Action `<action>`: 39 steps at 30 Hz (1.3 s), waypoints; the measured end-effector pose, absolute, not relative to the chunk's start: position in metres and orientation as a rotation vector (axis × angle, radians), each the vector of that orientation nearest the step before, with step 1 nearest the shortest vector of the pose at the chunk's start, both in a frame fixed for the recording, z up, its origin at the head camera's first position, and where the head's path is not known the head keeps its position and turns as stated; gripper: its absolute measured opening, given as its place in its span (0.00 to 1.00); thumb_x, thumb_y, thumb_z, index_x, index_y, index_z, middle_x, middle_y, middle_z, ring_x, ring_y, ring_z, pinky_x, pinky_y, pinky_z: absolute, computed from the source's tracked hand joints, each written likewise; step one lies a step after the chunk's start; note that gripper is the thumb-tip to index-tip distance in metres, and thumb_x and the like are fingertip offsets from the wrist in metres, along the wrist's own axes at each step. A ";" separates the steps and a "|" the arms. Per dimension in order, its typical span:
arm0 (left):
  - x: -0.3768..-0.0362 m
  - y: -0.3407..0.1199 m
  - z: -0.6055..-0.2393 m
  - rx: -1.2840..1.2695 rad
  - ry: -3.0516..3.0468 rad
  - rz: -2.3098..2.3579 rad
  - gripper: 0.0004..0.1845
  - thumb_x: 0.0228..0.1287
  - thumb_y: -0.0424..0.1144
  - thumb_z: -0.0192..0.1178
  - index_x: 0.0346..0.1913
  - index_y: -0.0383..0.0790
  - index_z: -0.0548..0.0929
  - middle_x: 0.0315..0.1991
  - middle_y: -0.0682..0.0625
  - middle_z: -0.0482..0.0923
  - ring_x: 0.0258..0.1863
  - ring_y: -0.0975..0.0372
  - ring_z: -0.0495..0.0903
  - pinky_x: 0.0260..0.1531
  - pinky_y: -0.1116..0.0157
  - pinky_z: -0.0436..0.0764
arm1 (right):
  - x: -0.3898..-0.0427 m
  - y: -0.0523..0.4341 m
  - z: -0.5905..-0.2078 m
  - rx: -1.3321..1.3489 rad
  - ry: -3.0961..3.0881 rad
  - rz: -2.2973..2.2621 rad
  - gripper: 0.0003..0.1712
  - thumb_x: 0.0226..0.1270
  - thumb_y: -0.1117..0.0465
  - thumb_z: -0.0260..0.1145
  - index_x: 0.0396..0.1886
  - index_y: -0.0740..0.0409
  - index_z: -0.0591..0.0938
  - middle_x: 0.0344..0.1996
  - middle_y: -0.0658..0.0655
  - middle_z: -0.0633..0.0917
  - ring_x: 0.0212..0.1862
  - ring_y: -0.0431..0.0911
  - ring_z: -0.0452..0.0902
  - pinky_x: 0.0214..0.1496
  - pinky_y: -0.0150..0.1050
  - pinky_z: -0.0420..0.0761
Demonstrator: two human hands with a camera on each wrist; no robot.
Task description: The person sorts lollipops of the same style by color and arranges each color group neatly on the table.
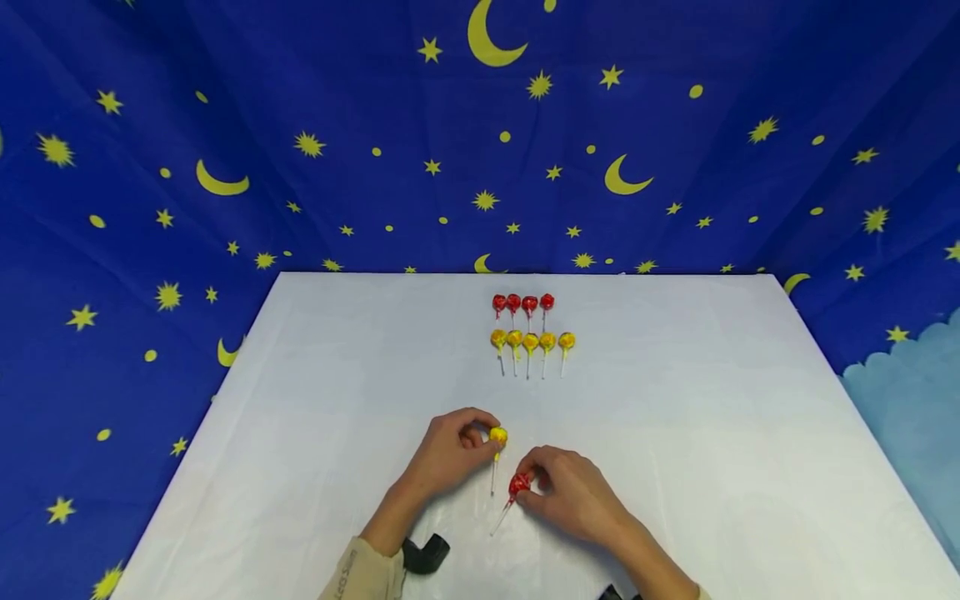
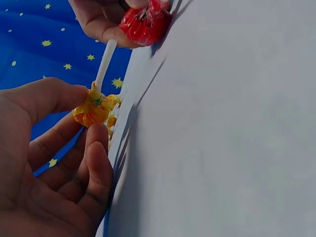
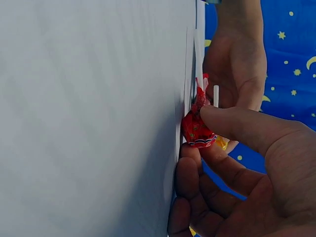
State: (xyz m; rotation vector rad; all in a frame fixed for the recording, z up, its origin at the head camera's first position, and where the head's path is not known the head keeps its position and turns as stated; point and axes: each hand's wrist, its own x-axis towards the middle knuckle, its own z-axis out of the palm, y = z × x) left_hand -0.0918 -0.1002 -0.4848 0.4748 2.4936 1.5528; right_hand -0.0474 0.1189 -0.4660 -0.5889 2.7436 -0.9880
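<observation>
My left hand (image 1: 454,454) pinches a yellow-wrapped lollipop (image 1: 498,436) by its head, the white stick pointing back toward me. In the left wrist view, thumb and fingers close around the yellow wrapper (image 2: 93,109). Just to the right and nearer to me, my right hand (image 1: 573,493) holds a red-wrapped lollipop (image 1: 519,484) between thumb and fingers, its stick slanting down to the left. The right wrist view shows the red wrapper (image 3: 197,129) close beside the white tabletop, partly covered by the thumb. Both lollipops are low over the table's front half.
Farther back on the white table (image 1: 360,358) lies a row of several red lollipops (image 1: 530,303). In front of it is a row of several yellow lollipops (image 1: 531,342). A black wrist strap piece (image 1: 426,555) sits by the left sleeve. A blue starry cloth (image 1: 390,100) hangs behind.
</observation>
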 end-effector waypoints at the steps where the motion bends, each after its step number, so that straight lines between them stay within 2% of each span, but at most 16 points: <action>1: -0.092 -0.101 -0.484 0.477 2.505 1.545 0.11 0.57 0.41 0.69 0.43 0.51 0.83 0.23 0.57 0.78 0.20 0.64 0.75 0.22 0.66 0.75 | -0.047 0.119 -0.466 -0.589 2.741 -0.992 0.10 0.52 0.54 0.75 0.33 0.42 0.82 0.25 0.39 0.76 0.27 0.33 0.70 0.30 0.32 0.70; 8: -0.099 -0.103 -0.482 0.514 2.619 1.508 0.10 0.59 0.41 0.69 0.44 0.51 0.83 0.23 0.57 0.76 0.19 0.66 0.74 0.22 0.66 0.74 | -0.046 0.118 -0.468 -0.575 2.722 -1.020 0.10 0.52 0.55 0.75 0.32 0.42 0.82 0.24 0.39 0.77 0.27 0.33 0.71 0.29 0.32 0.70; 16: -0.115 -0.105 -0.478 0.426 2.706 1.546 0.11 0.58 0.42 0.69 0.44 0.51 0.84 0.22 0.58 0.76 0.20 0.66 0.74 0.23 0.65 0.74 | -0.046 0.118 -0.468 -0.597 2.740 -0.995 0.10 0.52 0.55 0.75 0.32 0.41 0.82 0.23 0.39 0.76 0.26 0.33 0.70 0.29 0.32 0.70; 19: -0.122 -0.105 -0.471 0.394 2.716 1.577 0.11 0.58 0.41 0.69 0.44 0.51 0.84 0.23 0.56 0.77 0.21 0.66 0.74 0.23 0.64 0.74 | -0.048 0.118 -0.467 -0.604 2.751 -0.990 0.10 0.52 0.55 0.75 0.32 0.41 0.82 0.23 0.39 0.75 0.26 0.33 0.70 0.28 0.32 0.70; 25: -0.136 -0.109 -0.466 0.342 2.709 1.609 0.11 0.59 0.39 0.68 0.45 0.49 0.84 0.32 0.54 0.81 0.22 0.64 0.76 0.22 0.63 0.74 | -0.049 0.118 -0.465 -0.599 2.717 -0.995 0.10 0.53 0.55 0.75 0.32 0.41 0.81 0.23 0.39 0.76 0.26 0.33 0.70 0.29 0.33 0.70; 29: -0.147 -0.113 -0.471 0.281 2.736 1.588 0.10 0.58 0.40 0.69 0.43 0.49 0.85 0.37 0.57 0.82 0.23 0.64 0.76 0.22 0.64 0.74 | -0.046 0.118 -0.467 -0.607 2.699 -1.003 0.10 0.53 0.55 0.75 0.32 0.41 0.81 0.24 0.40 0.76 0.27 0.34 0.70 0.30 0.33 0.70; 39: -0.178 -0.109 -0.479 0.202 2.797 1.599 0.09 0.57 0.41 0.70 0.41 0.47 0.86 0.36 0.56 0.83 0.20 0.62 0.74 0.24 0.63 0.73 | -0.047 0.118 -0.467 -0.605 2.726 -1.003 0.10 0.52 0.55 0.75 0.32 0.41 0.81 0.24 0.40 0.76 0.27 0.33 0.71 0.29 0.32 0.70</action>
